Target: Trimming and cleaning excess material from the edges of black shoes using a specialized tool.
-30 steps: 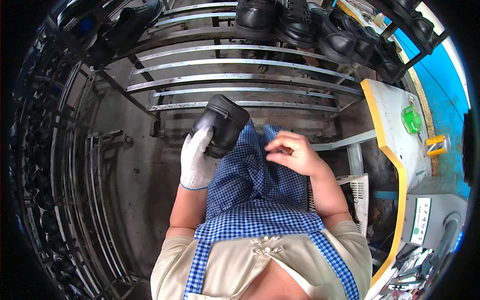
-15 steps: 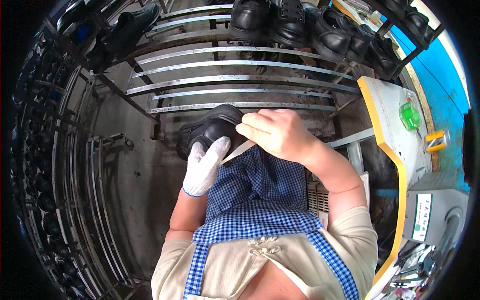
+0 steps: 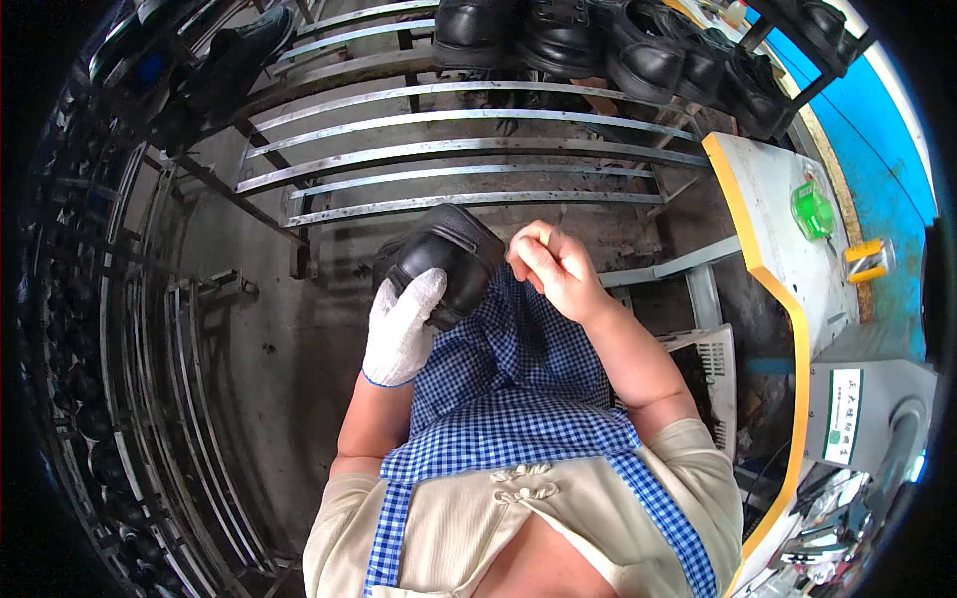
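My left hand [image 3: 399, 334], in a white knitted glove with a blue cuff edge, grips a black leather shoe [image 3: 459, 267] above my lap. Its thumb presses on the smooth leather, while the other fingers are hidden under the shoe. My bare right hand [image 3: 553, 267] is just right of the shoe, fingers curled and pinched together. Something thin and dark seems to rise above these fingers, too faint to name. A blue checked apron [image 3: 508, 369] covers my lap below the shoe.
A metal rack [image 3: 469, 149] stands ahead, with several black shoes [image 3: 563, 35] along its upper level. More racks of shoes line the left. At right, a yellow-edged worktable [image 3: 768, 214] carries a green container [image 3: 812, 211]; a grey machine [image 3: 867, 409] and a pale crate [image 3: 716, 374] are nearby.
The shoe has turned and shifted slightly right in my left hand. My right hand has moved off it to the right; the thin pale strip seen under its fingers before no longer shows.
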